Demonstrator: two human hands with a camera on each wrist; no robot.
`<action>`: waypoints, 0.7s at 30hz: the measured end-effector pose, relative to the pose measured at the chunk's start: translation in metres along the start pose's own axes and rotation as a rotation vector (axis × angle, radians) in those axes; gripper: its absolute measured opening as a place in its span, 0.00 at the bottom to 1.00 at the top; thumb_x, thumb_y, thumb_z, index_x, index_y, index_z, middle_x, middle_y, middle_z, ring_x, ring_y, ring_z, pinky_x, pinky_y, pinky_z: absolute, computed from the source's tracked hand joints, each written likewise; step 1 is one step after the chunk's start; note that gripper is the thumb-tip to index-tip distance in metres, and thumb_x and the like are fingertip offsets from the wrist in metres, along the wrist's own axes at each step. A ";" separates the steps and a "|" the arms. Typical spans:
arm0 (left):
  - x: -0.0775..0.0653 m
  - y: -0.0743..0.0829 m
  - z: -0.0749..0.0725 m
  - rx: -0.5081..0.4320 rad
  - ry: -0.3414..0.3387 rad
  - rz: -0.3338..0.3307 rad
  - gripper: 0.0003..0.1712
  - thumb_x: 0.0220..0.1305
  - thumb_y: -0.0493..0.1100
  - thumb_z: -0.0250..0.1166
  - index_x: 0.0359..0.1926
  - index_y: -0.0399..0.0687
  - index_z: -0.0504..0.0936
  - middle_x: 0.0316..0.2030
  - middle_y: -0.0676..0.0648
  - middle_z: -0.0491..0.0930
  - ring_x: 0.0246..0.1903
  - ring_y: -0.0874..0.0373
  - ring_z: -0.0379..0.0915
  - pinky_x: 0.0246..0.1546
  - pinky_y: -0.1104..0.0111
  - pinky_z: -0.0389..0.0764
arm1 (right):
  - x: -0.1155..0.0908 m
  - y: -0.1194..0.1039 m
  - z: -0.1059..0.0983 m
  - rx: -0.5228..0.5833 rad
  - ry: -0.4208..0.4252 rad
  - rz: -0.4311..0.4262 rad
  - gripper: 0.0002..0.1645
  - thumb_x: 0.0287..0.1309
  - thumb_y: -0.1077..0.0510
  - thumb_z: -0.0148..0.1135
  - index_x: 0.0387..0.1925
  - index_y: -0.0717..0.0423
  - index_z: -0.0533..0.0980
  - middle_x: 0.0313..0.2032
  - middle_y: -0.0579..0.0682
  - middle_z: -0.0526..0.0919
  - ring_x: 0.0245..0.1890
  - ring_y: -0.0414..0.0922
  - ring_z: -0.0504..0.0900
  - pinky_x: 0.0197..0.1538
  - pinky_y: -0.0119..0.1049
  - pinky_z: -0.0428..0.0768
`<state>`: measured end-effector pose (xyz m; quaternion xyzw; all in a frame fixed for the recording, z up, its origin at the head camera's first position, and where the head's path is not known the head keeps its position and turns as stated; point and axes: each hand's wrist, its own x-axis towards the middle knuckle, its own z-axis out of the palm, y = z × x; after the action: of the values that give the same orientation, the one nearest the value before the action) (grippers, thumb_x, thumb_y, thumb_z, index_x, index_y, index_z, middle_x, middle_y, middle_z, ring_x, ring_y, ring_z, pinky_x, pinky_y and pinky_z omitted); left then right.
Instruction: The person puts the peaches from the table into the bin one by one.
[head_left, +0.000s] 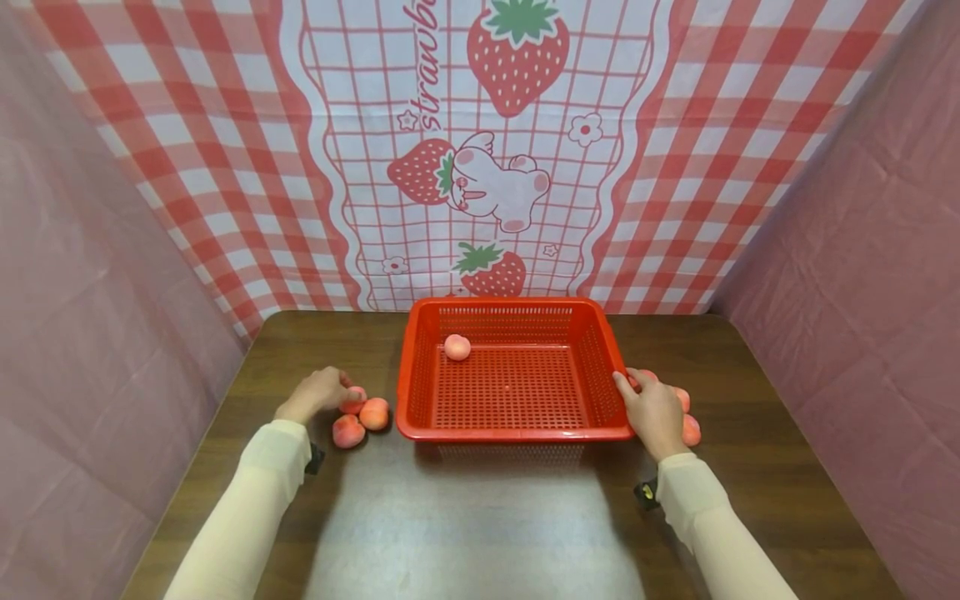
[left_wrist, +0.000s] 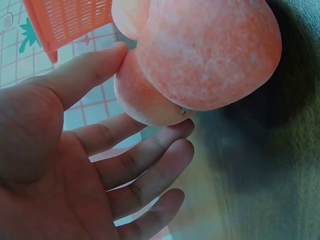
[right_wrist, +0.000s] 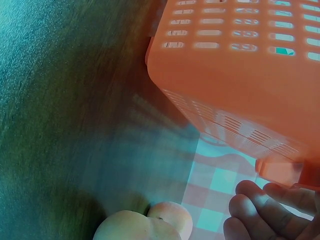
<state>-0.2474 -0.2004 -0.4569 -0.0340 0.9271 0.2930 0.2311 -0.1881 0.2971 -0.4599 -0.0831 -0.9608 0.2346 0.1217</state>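
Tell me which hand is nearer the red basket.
Right. The right hand is right at the red basket's right-hand rim; the left hand is apart from it, out past its left side, thumb and fingers at a peach.

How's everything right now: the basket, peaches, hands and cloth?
Basket: upright on the table
Inner peach: alone in the basket's far left corner
Left peaches: three, close together
Left hand: pinching the farthest left peach
Right hand: at the basket's right rim; grip unclear
Right peaches: partly hidden by that hand
Cloth: hanging behind the table
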 end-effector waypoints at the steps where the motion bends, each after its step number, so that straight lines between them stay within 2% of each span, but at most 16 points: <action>1: 0.000 0.000 0.000 -0.005 0.001 -0.005 0.24 0.63 0.55 0.65 0.49 0.41 0.79 0.42 0.42 0.81 0.42 0.47 0.75 0.44 0.53 0.77 | 0.000 0.000 0.000 -0.001 -0.001 0.001 0.30 0.69 0.44 0.53 0.56 0.66 0.77 0.35 0.63 0.86 0.32 0.58 0.80 0.41 0.54 0.78; 11: 0.000 0.002 -0.005 0.007 0.031 0.008 0.23 0.62 0.56 0.65 0.49 0.43 0.81 0.44 0.42 0.82 0.44 0.46 0.76 0.42 0.56 0.77 | -0.001 0.002 -0.001 0.005 -0.016 0.004 0.30 0.69 0.44 0.53 0.56 0.65 0.76 0.39 0.64 0.86 0.35 0.59 0.80 0.45 0.55 0.78; 21: 0.005 0.004 -0.008 -0.005 0.065 0.013 0.26 0.64 0.54 0.62 0.54 0.39 0.77 0.49 0.39 0.80 0.49 0.44 0.74 0.52 0.47 0.75 | -0.001 0.001 -0.001 0.014 -0.017 0.004 0.31 0.69 0.44 0.53 0.57 0.66 0.76 0.39 0.64 0.86 0.35 0.59 0.80 0.46 0.56 0.78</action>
<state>-0.2556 -0.2009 -0.4509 -0.0383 0.9337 0.2954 0.1987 -0.1870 0.2986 -0.4598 -0.0822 -0.9600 0.2422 0.1138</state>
